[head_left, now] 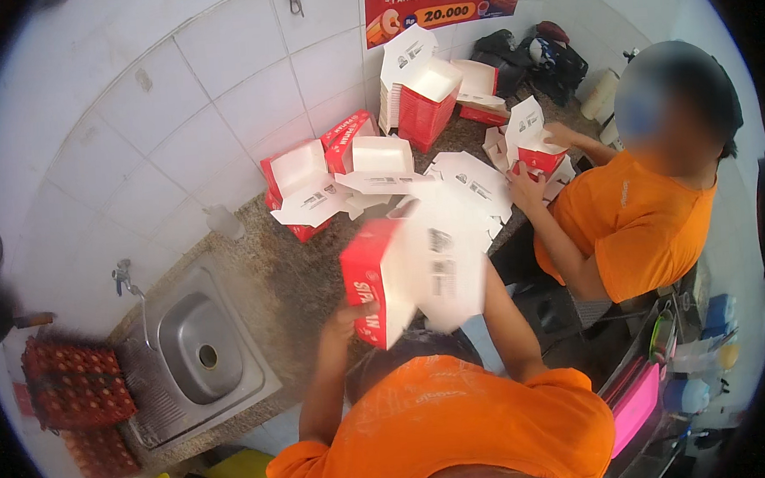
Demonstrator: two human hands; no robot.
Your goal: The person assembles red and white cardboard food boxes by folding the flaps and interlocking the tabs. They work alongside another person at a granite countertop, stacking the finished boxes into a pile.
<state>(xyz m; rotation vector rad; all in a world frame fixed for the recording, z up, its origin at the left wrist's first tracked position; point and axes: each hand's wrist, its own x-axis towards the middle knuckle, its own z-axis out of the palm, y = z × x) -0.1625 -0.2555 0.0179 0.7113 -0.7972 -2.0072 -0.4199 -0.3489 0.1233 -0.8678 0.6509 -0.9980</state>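
A red and white cardboard food box (376, 278) is raised in front of me, its long white lid flap (444, 262) spread to the right and smeared by motion. My left hand (352, 317) grips the box's red outer side near the lower left. My right forearm (514, 327) reaches up behind the flap, which hides that hand and its fingers. Beyond the box, flat white box blanks (475, 186) lie on the stone counter (294, 283). Opened red and white boxes (301, 178) are grouped at the back.
A co-worker in orange at the right handles another box (538, 157). Nested boxes (427, 107) stand against the wall. On the left are a steel sink (202, 344) with a tap (130, 282) and stacked red-brown trays (74, 381). A pink panel (636, 407) is at lower right.
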